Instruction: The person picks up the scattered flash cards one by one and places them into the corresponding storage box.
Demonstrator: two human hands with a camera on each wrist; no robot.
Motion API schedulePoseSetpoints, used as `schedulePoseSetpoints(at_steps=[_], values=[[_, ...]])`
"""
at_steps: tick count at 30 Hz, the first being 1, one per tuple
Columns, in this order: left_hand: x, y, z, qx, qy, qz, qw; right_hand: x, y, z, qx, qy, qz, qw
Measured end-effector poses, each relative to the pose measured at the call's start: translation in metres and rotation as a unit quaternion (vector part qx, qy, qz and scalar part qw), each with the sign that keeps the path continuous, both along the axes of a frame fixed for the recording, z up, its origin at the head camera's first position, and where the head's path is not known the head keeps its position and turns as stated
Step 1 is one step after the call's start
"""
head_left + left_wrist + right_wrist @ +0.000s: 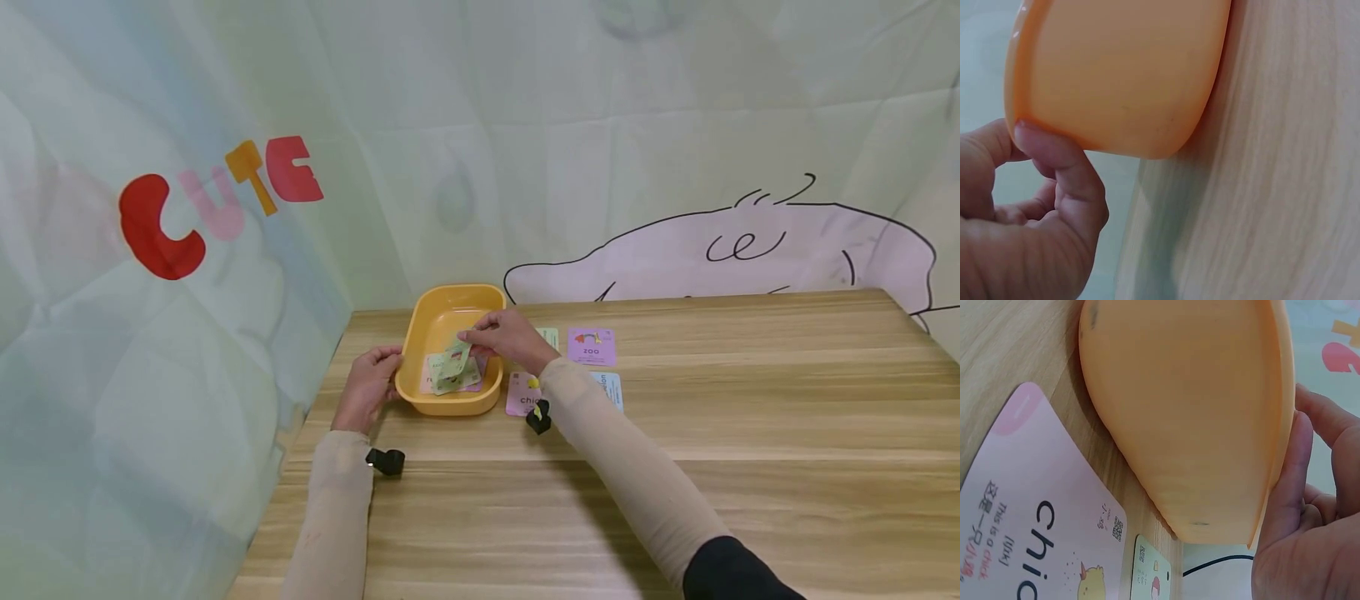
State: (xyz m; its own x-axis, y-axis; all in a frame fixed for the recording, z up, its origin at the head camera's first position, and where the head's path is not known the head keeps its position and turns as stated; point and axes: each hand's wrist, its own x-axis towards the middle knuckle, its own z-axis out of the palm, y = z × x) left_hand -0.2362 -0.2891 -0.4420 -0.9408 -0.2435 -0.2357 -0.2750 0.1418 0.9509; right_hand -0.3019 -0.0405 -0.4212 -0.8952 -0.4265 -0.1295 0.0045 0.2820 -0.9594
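Observation:
A yellow plastic tray (450,407) stands near the table's far left corner. My left hand (367,385) pinches its left rim, and the left wrist view shows the fingers of that left hand (1066,181) curled at the edge of the tray (1122,75). Over the tray's right side, my right hand (512,337) pinches a light green card (455,359). Below it, a few green and pink cards (450,384) lie overlapping on the tray floor. In the right wrist view the tray wall (1185,412) hides the card that my right hand (1316,512) holds.
Right of the tray lie a purple "zoo" card (592,347), a pinkish chick card (521,398), a blue card (612,388) and a green card (552,337), some partly behind my right arm. A printed cloth (450,167) hangs behind the wooden table (750,417).

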Motion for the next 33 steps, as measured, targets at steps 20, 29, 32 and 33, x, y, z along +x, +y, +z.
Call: schedulePoseSetpoints(at_steps=[20, 29, 32, 33], values=[[0.0, -0.001, 0.002, 0.003, -0.009, -0.006, 0.9999, 0.002, 0.002, 0.005, -0.019, -0.008, 0.014, 0.9997], [-0.001, -0.002, 0.0, 0.007, -0.013, -0.014, 0.9998, 0.008, 0.013, 0.011, -0.005, -0.002, 0.033, 0.9994], [0.001, -0.003, 0.001, 0.012, -0.01, -0.015, 0.9998, 0.01, 0.02, 0.014, 0.0, -0.001, 0.039, 0.9992], [0.001, -0.003, 0.001, 0.011, -0.01, -0.013, 0.9998, 0.01, 0.022, 0.015, 0.0, -0.001, 0.041, 0.9992]])
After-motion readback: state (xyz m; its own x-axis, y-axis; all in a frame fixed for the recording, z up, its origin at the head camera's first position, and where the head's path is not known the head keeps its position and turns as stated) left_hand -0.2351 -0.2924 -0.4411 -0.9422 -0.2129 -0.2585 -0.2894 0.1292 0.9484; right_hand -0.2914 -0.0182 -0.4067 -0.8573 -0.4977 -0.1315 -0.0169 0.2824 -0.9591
